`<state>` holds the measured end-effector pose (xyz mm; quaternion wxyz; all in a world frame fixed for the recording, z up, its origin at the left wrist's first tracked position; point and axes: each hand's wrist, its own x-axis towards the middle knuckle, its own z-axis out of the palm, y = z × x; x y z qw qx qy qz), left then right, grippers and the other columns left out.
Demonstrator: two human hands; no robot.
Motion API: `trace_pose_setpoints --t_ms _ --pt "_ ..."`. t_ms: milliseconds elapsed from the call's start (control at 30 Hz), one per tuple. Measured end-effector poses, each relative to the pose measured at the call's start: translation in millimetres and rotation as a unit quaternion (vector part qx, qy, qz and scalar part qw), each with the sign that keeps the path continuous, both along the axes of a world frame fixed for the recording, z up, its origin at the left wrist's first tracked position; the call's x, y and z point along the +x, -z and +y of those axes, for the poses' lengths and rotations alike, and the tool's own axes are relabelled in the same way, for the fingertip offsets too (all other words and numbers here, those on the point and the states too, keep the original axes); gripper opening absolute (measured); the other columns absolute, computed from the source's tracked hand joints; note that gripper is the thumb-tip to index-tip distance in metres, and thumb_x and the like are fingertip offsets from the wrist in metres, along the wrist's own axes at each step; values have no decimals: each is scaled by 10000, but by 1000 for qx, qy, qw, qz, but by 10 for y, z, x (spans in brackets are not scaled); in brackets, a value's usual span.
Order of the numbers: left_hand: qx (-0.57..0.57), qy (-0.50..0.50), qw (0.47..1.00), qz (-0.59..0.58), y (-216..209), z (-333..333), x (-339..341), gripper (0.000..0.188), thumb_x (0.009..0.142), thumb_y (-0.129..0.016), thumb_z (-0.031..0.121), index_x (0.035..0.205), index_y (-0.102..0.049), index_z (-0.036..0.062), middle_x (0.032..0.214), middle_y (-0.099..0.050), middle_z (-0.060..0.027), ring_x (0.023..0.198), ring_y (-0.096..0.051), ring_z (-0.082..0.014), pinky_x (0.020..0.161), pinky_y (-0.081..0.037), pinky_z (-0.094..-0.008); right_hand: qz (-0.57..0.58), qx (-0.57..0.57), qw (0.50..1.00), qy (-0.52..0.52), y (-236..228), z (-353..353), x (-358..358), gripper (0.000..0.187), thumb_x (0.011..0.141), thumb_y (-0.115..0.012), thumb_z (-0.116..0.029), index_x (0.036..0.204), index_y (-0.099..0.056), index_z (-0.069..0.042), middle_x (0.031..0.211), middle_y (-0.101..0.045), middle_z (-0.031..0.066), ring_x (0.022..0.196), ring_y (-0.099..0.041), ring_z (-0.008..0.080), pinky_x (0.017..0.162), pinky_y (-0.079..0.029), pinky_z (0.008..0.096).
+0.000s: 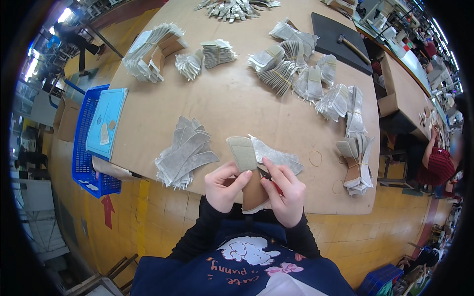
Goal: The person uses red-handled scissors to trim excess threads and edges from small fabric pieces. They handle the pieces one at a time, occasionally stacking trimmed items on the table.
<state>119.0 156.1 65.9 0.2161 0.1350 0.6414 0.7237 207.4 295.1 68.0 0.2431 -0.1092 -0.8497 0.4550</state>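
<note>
Near the table's front edge, my left hand (223, 186) is closed on a cut piece (256, 191), brown with a grey fabric patch at its top and a pale lower edge. My right hand (285, 191) is closed round a small cutting tool (264, 173) with dark blades and a red handle. The blades lie at the piece's right edge; whether they touch it I cannot tell. Just behind, a pale grey piece (279, 157) lies on the table. Left of my hands is a fanned pile of grey pieces (185, 150).
Banded bundles of pieces (279, 76) lie at the back and right, including a brown and white one (356, 165). A hammer (354, 49) rests on a black mat (328, 29). Rubber bands (315, 158) lie right. A blue basket (79, 148) with a light-blue folder (106, 116) stands left.
</note>
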Motion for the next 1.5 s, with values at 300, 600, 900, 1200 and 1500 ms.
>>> trace_pose_setpoints --t_ms 300,600,900,1200,1500 --pt "38 62 994 -77 92 32 229 102 904 -679 41 911 -715 -54 835 -659 -15 722 -580 -46 603 -449 -212 117 -419 898 69 33 178 26 415 1011 -490 -108 1415 -496 -8 948 -573 47 605 -408 40 516 -312 172" --pt "53 38 998 -19 156 29 74 139 921 -648 27 1007 -711 -62 883 -677 -32 757 -598 -62 659 -468 -220 -8 -93 993 -78 -65 173 36 449 817 -642 35 1265 -635 9 858 -610 108 702 -554 171 631 -440 256" --pt "74 17 988 -138 221 108 114 87 891 -676 14 881 -706 -67 840 -671 -50 775 -580 -75 694 -449 -226 13 -43 999 -21 -21 82 -1 323 827 -694 27 1144 -720 -31 928 -692 144 765 -683 233 684 -541 286" --pt "78 13 991 -109 257 171 113 164 922 -689 102 963 -727 -52 861 -693 -26 777 -603 -64 705 -474 -218 28 -133 991 4 36 150 27 325 821 -694 45 1143 -711 -4 928 -717 152 777 -698 206 694 -535 263" --pt "36 -13 999 -16 185 299 176 185 904 -699 73 779 -658 -57 725 -568 -17 665 -509 -52 596 -406 -231 2 -53 998 18 -38 154 70 354 834 -683 11 1188 -691 -4 925 -697 156 711 -659 202 653 -517 281"
